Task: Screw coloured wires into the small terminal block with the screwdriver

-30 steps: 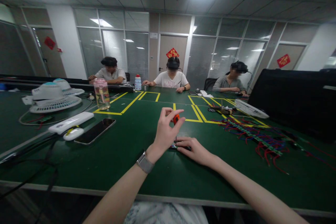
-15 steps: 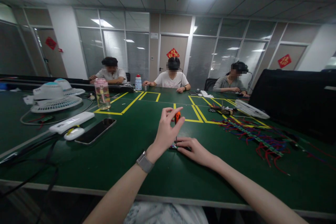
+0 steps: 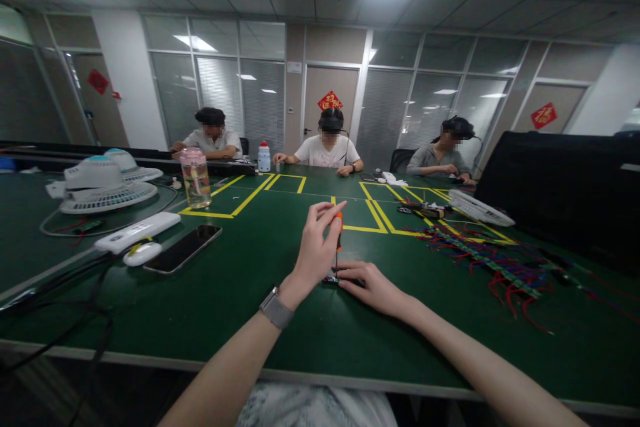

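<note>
A screwdriver with an orange and black handle [image 3: 340,219] stands upright in the middle of the table. My left hand [image 3: 316,247], with a watch on its wrist, has its thumb and fingers closed round the handle. The thin shaft points down at a small circuit board [image 3: 330,279] lying on the green table. Low on the table, my right hand [image 3: 371,285] pinches the board's right edge between thumb and fingers. Part of the board is hidden behind my hands, and the exact spot where the tip meets it is too small to make out.
To the left are a phone [image 3: 184,250], a white device [image 3: 137,231], a pink-lidded bottle [image 3: 195,180] and white fans [image 3: 107,197]. Wired circuit strips [image 3: 493,270] and a black case [image 3: 565,200] lie right. Several people sit across the green table [image 3: 240,347].
The left thumb and fingers have shifted slightly around the screwdriver handle, drawing closer together. My right hand and the board stay where they were.
</note>
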Motion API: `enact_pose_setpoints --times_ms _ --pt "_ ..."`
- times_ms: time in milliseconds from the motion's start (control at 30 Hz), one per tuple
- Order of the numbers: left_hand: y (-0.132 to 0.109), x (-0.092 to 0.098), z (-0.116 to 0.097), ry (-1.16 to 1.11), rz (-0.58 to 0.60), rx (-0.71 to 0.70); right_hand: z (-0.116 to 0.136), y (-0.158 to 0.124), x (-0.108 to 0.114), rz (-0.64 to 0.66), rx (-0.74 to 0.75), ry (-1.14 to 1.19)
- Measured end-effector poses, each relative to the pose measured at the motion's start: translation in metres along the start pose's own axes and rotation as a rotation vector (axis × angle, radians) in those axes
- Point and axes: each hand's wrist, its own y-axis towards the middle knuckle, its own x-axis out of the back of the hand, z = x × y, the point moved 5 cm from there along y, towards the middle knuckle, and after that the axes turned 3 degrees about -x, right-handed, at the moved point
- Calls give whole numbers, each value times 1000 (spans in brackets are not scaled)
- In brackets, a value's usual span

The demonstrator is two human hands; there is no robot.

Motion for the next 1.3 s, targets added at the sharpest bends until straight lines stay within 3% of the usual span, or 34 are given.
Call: enact_pose_setpoints --times_ms 167,400,633,833,1033,1300 --pt "0 -5 7 -229 15 65 0 0 0 10 -6 -2" --pt "0 2 3 -16 -48 51 -2 -1 0 -8 2 15" --pt "1 -6 11 -256 22 134 -4 0 -1 -9 -2 32" --pt "1 1 6 14 -36 66 -4 0 -1 -14 6 17" --pt "1 -6 12 -217 32 110 -3 0 -1 -17 23 6" --pt "0 -2 1 -45 32 40 -8 -1 -2 -65 17 29"
